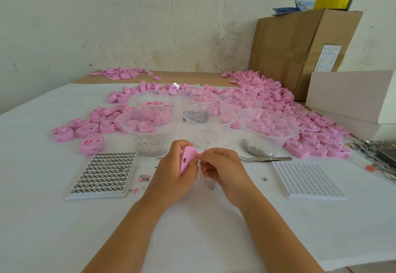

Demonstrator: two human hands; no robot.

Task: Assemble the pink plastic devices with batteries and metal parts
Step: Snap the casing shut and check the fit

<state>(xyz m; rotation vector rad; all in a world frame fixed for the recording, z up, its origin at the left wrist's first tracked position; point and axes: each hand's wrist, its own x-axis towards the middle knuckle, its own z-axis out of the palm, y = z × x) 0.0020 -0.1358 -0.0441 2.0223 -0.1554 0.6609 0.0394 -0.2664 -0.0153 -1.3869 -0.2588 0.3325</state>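
My left hand (171, 173) grips a pink plastic device (187, 158) on its edge above the white table. My right hand (220, 168) pinches something small against the device's top edge; the piece itself is hidden by my fingertips. A white tray of button batteries (105, 174) lies to the left of my hands. An empty white tray (307, 180) lies to the right. Small metal parts (252, 149) sit in a clear bowl at front right.
Several clear bowls (150, 127) with pink and clear parts stand behind my hands. Piles of pink devices (300, 120) spread left, right and back. Tweezers (265, 158), a loose battery (265, 179), metal rings (372, 155), white boxes (351, 95) and a cardboard box (300, 43) are at right.
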